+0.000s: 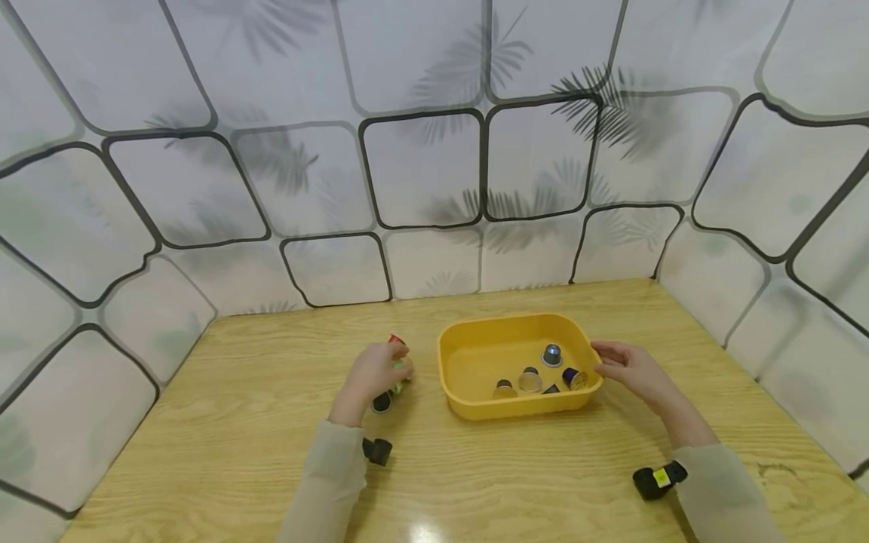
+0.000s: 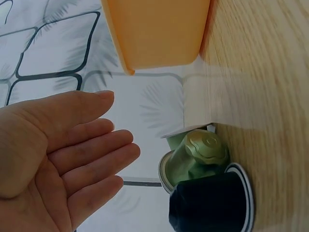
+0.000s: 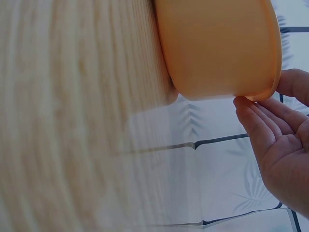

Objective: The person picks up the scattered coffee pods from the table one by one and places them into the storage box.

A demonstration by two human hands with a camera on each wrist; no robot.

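Observation:
My left hand (image 1: 376,371) hovers by a small group of coffee capsules on the table, fingers loosely extended with nothing between them. Beside it lie a green capsule (image 2: 198,154), a black capsule (image 2: 210,203) and a red capsule (image 1: 397,341); the hand partly covers the group in the head view. At the right end of a yellow tray (image 1: 475,408), my right hand (image 1: 634,369) touches the rim with relaxed fingertips. Inside the tray are several capsules, among them a blue capsule (image 1: 553,354) standing upright and a purple capsule (image 1: 573,378) lying tilted.
The wooden table (image 1: 224,422) meets a patterned wall covering (image 1: 434,264) at the back and both sides. Dark wrist devices sit on both forearms, one (image 1: 377,451) on the left and another (image 1: 657,480) on the right.

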